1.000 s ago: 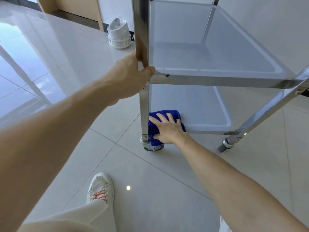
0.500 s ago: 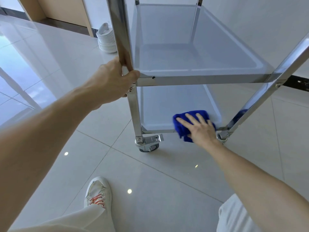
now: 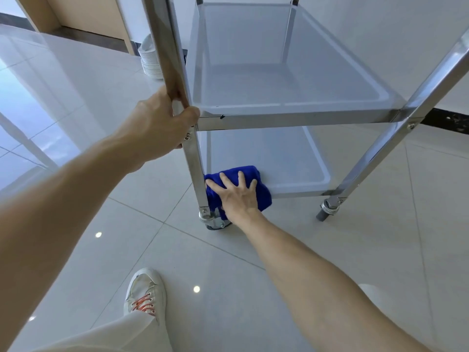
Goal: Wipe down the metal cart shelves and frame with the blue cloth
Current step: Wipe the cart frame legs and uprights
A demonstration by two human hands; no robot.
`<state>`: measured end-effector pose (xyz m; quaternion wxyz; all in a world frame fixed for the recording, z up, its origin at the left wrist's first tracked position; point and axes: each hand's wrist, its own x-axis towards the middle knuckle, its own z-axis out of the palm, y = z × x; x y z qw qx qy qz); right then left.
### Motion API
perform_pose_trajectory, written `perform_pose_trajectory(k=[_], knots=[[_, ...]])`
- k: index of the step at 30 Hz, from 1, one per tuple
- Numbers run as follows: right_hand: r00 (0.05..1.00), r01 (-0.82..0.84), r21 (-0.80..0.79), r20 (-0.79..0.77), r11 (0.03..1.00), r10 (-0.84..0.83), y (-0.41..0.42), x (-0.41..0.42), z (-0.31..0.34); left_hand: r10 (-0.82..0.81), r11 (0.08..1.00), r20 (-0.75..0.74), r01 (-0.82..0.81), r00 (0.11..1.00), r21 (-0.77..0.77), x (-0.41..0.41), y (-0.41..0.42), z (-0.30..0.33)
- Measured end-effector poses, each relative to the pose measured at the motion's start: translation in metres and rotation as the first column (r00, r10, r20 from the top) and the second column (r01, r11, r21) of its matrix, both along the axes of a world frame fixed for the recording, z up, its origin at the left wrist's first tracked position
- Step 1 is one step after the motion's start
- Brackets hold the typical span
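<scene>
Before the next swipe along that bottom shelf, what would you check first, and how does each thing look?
1. Blue cloth under the wiping hand: ok, the right hand presses it flat with spread fingers.
2. Cloth on the metal: ok, it sits at the front left corner of the bottom shelf, draped over the edge beside the post.
3. Cart steadied: ok, the left hand grips the front left post.
4. Path along the shelf: ok, nothing lies on it to the right of the cloth.
5. Caster locked: cannot tell.
6. Feet out of the way: ok, the shoe stands back from the cart.
</scene>
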<state>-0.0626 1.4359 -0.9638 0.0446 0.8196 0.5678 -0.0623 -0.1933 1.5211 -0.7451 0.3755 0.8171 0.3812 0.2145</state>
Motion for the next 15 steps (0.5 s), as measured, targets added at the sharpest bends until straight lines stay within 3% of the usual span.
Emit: perform_pose_trajectory(k=[5, 15], knots=[[0.999, -0.036, 0.005, 0.028, 0.999, 0.036, -0.037, 0.054, -0.001, -0.019, 0.999, 0.014, 0.019, 1.000, -0.037, -0.002, -0.001, 0.001], [0.977, 0.208, -0.036, 0.045, 0.978, -0.206, -0.126, 0.155, 0.017, -0.009, 0.999, 0.010, 0.010, 1.000, -0.038, 0.002, 0.000, 0.001]])
